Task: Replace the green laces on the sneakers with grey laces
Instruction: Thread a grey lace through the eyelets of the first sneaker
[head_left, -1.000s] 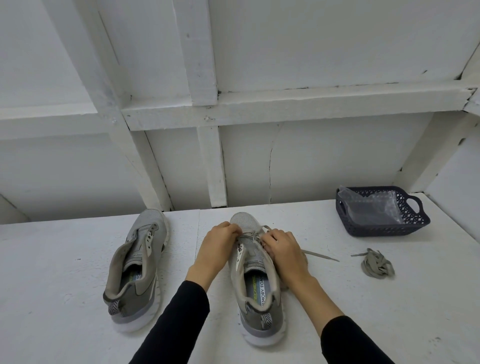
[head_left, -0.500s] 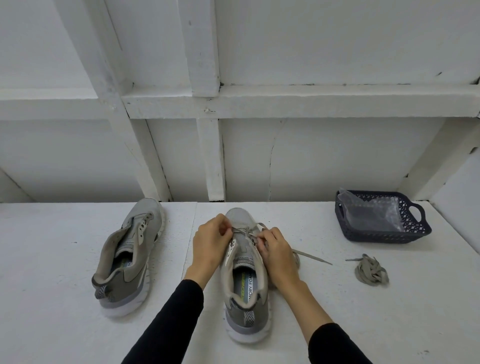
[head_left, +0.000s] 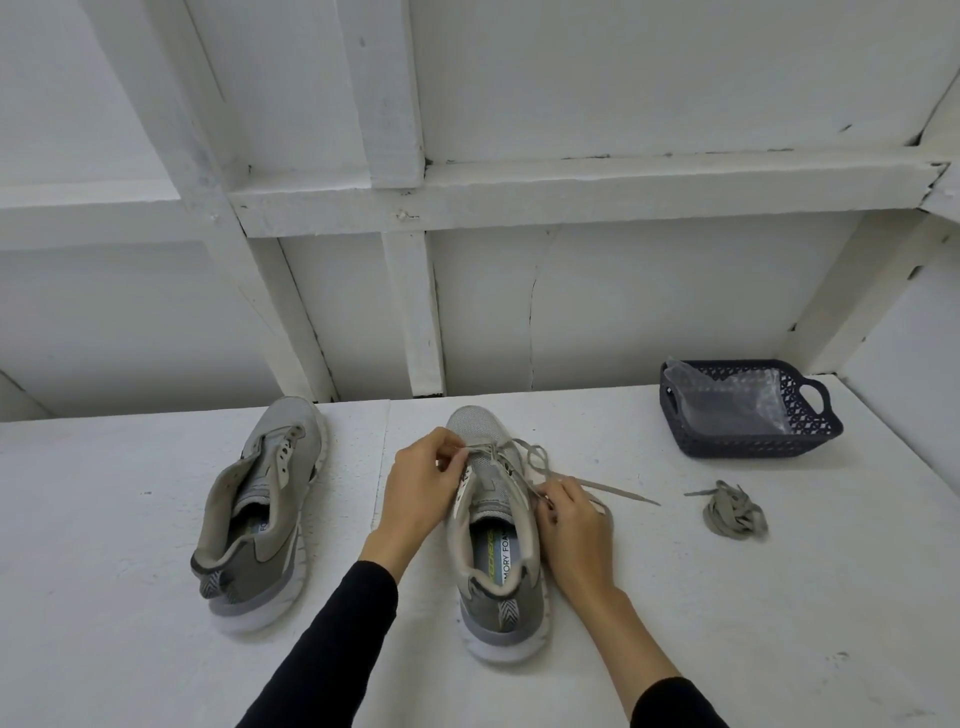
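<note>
A white table (head_left: 130, 597) stands against a white panelled wall (head_left: 623, 301). On its left lies an unlaced grey sneaker (head_left: 260, 514). At centre, the left hand (head_left: 423, 486) pinches a grey lace (head_left: 540, 462) at the front eyelets of the second sneaker (head_left: 493, 545); the right hand (head_left: 574, 525) curls round the lace beside that shoe. Farther right lie a bundled lace (head_left: 733, 512) and a dark basket (head_left: 748, 410) holding a clear plastic bag (head_left: 727, 400).

Grey sneakers (head_left: 496, 525), white soles, dark blue lattice basket (head_left: 753, 436), black sleeves (head_left: 332, 649)
</note>
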